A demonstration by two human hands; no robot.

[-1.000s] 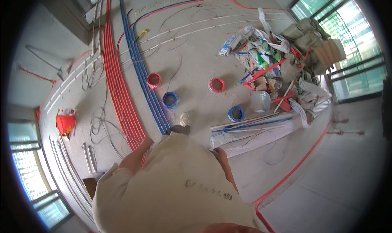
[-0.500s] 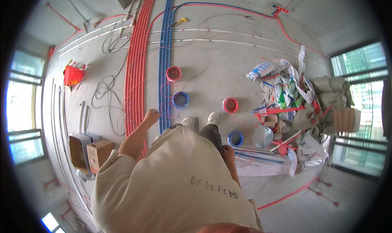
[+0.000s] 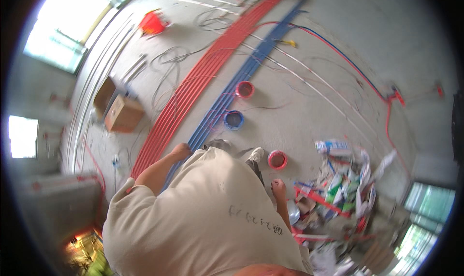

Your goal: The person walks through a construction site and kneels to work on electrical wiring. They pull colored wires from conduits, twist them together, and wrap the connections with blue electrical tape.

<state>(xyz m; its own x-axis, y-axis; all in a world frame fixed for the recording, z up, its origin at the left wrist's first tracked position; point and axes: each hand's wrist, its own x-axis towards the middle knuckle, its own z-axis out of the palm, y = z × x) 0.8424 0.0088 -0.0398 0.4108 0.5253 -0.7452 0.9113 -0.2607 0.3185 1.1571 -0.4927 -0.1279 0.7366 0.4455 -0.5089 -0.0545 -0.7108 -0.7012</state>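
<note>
Blue pipes (image 3: pixel 251 68), running just beside the left hand (image 3: pixel 181 151), with red pipes (image 3: pixel 203 70) farther left. Ahead of the right hand (image 3: pixel 278 187), a coil of red wire (image 3: pixel 277 167); to the right, a heap of scrap (image 3: pixel 338 194). Shown with both hands loosely curled; cannot tell whether pinching anything.

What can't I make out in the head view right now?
All in the head view:
- Left hand: its own back hides the palm, so any grip is unclear.
- Right hand: curled and blurred; contents unclear.
- Blue pipes: near ends hidden by the shirt.
- Yellow object beyond them: too small and blurred to identify.
- Yellow-green items, lower left: cut off by the picture's edge.
</note>
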